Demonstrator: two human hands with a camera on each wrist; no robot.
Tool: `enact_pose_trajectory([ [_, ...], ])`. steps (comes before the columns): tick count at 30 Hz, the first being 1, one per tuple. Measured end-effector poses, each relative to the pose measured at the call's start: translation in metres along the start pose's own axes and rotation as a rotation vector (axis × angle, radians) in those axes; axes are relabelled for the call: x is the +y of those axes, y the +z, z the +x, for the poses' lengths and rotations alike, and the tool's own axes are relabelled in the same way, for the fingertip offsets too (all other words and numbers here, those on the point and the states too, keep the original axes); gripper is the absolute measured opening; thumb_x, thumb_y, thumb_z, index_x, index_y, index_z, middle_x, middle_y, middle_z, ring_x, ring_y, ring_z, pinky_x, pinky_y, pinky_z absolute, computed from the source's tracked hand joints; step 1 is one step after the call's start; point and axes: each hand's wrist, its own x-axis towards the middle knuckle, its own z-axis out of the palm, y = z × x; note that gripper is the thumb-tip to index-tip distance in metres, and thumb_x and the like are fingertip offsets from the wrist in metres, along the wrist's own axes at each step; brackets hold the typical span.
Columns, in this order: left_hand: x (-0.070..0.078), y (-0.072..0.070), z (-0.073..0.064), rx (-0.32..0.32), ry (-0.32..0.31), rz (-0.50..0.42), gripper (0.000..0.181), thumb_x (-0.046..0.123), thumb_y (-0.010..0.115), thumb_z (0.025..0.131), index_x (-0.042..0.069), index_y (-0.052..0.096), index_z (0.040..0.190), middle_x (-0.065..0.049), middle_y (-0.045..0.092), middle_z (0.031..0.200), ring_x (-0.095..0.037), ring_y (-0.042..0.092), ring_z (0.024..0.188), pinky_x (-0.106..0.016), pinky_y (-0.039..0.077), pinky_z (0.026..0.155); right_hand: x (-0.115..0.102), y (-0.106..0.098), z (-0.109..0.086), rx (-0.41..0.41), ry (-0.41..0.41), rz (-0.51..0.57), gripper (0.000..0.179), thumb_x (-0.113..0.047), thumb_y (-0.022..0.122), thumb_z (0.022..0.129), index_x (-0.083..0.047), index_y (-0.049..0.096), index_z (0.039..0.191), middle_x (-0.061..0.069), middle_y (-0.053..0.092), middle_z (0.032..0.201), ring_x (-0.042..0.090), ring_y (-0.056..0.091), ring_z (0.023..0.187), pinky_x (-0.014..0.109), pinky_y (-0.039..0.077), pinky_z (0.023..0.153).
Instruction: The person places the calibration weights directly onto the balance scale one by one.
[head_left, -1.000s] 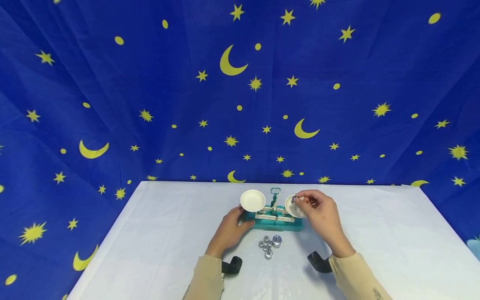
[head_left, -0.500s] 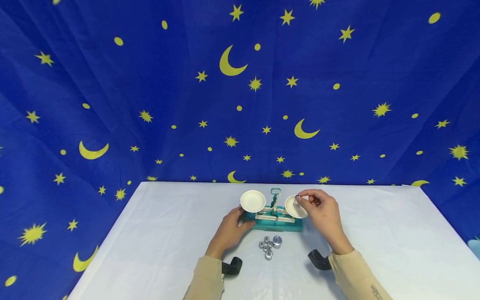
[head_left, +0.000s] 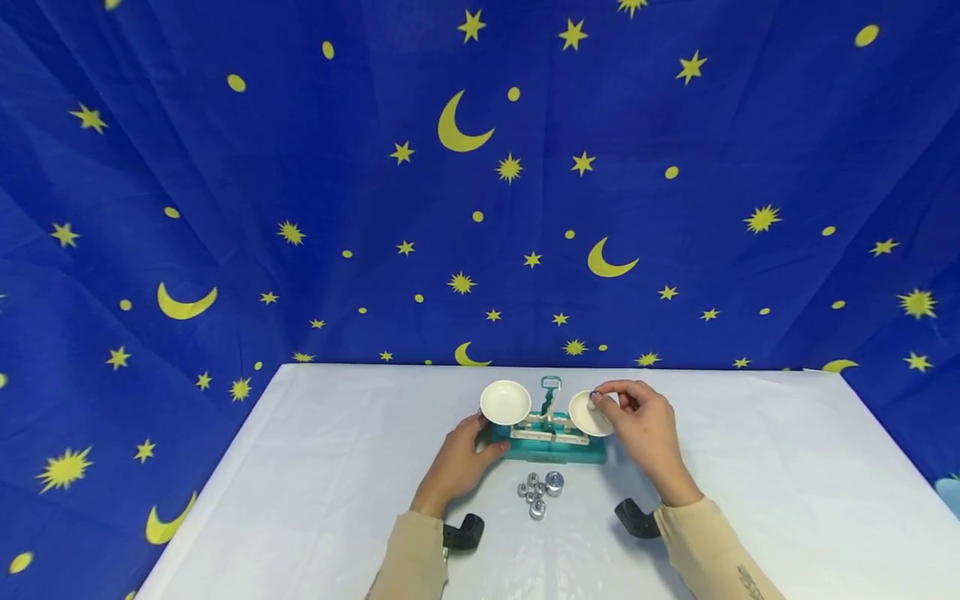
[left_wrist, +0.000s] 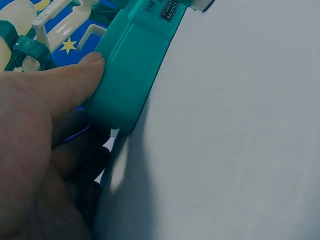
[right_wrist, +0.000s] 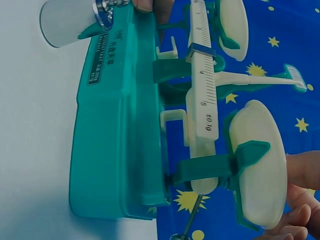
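A green balance scale (head_left: 555, 450) stands on the white table, with a white left pan (head_left: 506, 402) and a white right pan (head_left: 588, 414). My left hand (head_left: 456, 465) grips the left end of its base; in the left wrist view the thumb (left_wrist: 82, 80) lies on top and the other fingers curl below. My right hand (head_left: 648, 429) is over the right pan, thumb and forefinger pinching a small shiny weight (head_left: 595, 395), mostly covered by the fingertips. In the right wrist view the pan (right_wrist: 260, 165) hides that weight and part of the fingers.
Several silver weights (head_left: 537, 492) stand in a cluster on the table in front of the scale, the largest (head_left: 554, 482) at the right. Black wrist mounts (head_left: 637, 521) extend inward from both sleeves. A blue curtain (head_left: 375, 208) with stars and moons hangs behind the table.
Over the right pan, my right fingertips have shifted slightly and now cover more of the weight. The left hand and the weights on the table have stayed in place.
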Motion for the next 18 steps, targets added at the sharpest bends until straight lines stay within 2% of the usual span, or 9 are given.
enact_pose_trajectory([
  [18,0.0006,-0.0003,-0.0002,-0.009,-0.01,0.001,0.062,0.031,0.069,0.095,-0.001,0.05,0.145,-0.023,0.049,0.148,-0.038,0.043,0.139,-0.054,0.033,0.117,0.0031,0.0037,-0.0009,0.001,0.005,-0.039,0.01,-0.009,0.075,0.088,-0.004,0.077,0.096,0.005,0.047,0.075,0.02,0.043,0.07,0.027,0.032,0.061],
])
